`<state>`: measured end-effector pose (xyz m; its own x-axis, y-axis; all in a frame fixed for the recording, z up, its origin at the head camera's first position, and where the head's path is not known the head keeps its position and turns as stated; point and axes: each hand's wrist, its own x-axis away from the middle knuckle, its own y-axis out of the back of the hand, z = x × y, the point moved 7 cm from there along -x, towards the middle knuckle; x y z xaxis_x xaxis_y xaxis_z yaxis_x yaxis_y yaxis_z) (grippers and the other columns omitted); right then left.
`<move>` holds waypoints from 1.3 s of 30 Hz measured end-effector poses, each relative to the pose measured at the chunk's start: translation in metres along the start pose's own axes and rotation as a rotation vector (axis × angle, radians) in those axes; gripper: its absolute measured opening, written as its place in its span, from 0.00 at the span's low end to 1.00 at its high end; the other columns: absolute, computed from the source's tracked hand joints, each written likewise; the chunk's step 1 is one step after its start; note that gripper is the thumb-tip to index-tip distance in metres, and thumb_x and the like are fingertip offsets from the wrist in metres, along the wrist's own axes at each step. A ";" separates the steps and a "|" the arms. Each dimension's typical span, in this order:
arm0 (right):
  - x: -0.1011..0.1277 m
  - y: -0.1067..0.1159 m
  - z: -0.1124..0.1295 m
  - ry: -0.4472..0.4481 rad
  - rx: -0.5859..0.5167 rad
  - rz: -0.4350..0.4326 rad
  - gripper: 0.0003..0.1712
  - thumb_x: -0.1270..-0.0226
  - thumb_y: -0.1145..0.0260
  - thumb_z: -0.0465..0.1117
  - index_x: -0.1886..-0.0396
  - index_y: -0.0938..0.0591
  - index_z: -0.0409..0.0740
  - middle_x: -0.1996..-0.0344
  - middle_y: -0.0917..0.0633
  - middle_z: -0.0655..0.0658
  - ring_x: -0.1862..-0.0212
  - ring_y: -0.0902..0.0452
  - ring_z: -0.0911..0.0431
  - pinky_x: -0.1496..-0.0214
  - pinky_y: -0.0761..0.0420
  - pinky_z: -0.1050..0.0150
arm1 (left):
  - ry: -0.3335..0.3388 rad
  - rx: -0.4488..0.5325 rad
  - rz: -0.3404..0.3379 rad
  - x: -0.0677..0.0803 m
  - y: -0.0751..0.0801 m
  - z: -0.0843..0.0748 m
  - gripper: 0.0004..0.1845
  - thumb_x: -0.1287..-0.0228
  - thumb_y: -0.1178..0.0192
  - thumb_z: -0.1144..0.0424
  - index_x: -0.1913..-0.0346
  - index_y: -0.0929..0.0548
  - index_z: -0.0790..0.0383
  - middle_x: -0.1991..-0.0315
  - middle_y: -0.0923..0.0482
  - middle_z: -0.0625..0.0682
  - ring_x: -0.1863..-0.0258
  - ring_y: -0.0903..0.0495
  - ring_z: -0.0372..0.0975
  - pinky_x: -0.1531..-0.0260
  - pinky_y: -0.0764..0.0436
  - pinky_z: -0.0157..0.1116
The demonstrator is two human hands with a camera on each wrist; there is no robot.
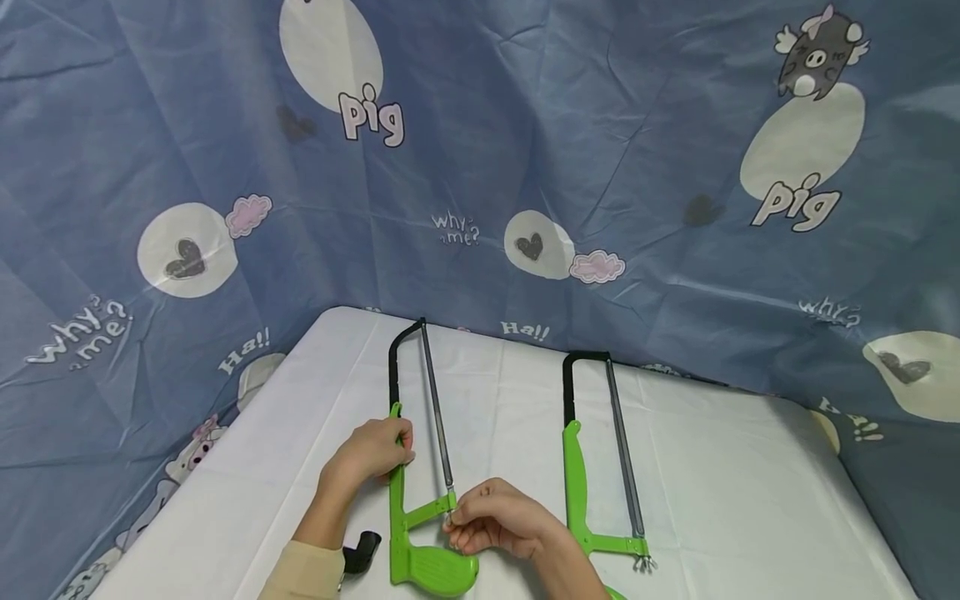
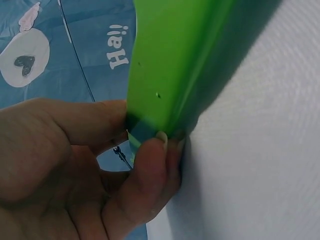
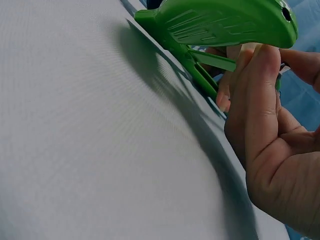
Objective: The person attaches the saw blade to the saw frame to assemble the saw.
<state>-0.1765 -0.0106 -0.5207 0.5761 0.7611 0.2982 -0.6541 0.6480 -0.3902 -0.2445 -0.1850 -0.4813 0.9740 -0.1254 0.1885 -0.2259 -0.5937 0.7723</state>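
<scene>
Pinching the green plastic frame of the near hacksaw (image 1: 402, 492) on the white-covered bench (image 1: 750, 483), the left hand (image 1: 372, 454) steadies it; the right hand (image 1: 491, 521) has its fingers (image 3: 260, 85) clenched on the blade's end fitting. Firm bracing and small turns seem best.

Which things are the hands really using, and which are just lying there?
In use:
left saw, gripped on its green frame by the left hand
its blade end, pinched by the right hand

Lying about:
right saw
small black object
</scene>
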 end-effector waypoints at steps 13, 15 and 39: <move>0.006 0.015 0.002 -0.055 0.210 -0.131 0.18 0.42 0.35 0.37 0.63 0.17 0.21 0.85 0.17 0.52 0.84 0.23 0.66 0.78 0.19 0.71 | 0.013 0.014 -0.017 -0.002 -0.005 -0.001 0.10 0.41 0.32 0.65 0.75 0.23 0.56 0.79 0.25 0.52 0.87 0.27 0.39 0.83 0.31 0.32; 0.007 0.019 0.003 -0.049 0.247 -0.160 0.17 0.42 0.34 0.37 0.66 0.16 0.21 0.86 0.17 0.52 0.85 0.24 0.66 0.80 0.21 0.71 | 0.012 0.007 -0.019 -0.002 -0.005 -0.002 0.09 0.41 0.32 0.65 0.74 0.23 0.56 0.79 0.26 0.52 0.86 0.28 0.39 0.83 0.31 0.32; 0.021 0.023 0.018 -0.010 0.697 -0.365 0.15 0.39 0.30 0.35 0.83 0.16 0.30 0.90 0.22 0.48 0.89 0.29 0.61 0.86 0.26 0.68 | -0.076 -0.082 -0.079 -0.007 -0.012 -0.012 0.10 0.45 0.28 0.62 0.73 0.22 0.53 0.75 0.26 0.49 0.74 0.30 0.41 0.74 0.34 0.35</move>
<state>-0.1878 0.0207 -0.5077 0.8114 0.4944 0.3116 -0.5829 0.7239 0.3690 -0.2488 -0.1674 -0.4849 0.9864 -0.1429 0.0811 -0.1462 -0.5379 0.8302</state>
